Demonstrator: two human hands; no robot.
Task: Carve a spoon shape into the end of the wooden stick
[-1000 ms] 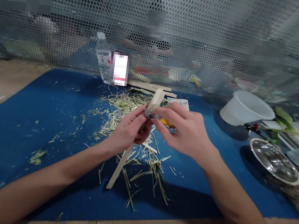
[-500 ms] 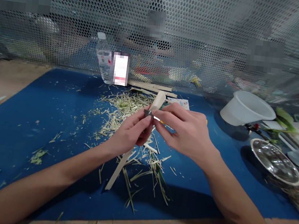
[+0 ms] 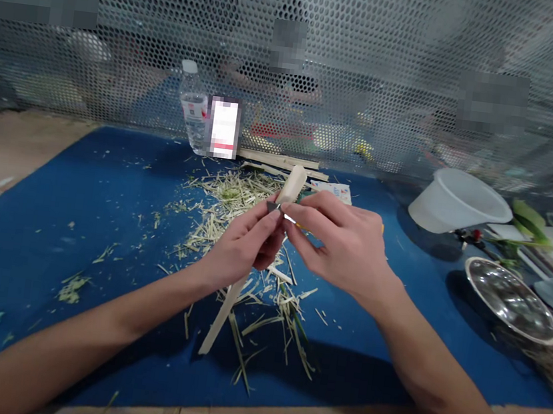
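So, both of the person's hands work close together just above the middle of the table. The left hand (image 3: 246,245) curls narrowly around a pale wooden strip (image 3: 239,303), gripping it partway along, with the upper end rising past the fingers and the long lower end slanting down toward the mat. The right hand (image 3: 342,245) pinches a utility knife (image 3: 275,207) between thumb and fingers, its yellow handle mostly hidden and its small steel blade right at the strip, beside the left hand's fingertips. Beneath them, pale shavings (image 3: 238,192) lie heaped and scattered across a blue work mat (image 3: 55,207). Further back stand a plastic water bottle (image 3: 193,106) and 2 or so flat wooden slats (image 3: 282,162) beside a small printed card (image 3: 331,191). To the right sit a white plastic tub (image 3: 458,202) on its side and a stainless steel bowl (image 3: 511,303). A perforated metal screen (image 3: 379,31) rises behind the table, with a blurred person (image 3: 284,87) beyond it.
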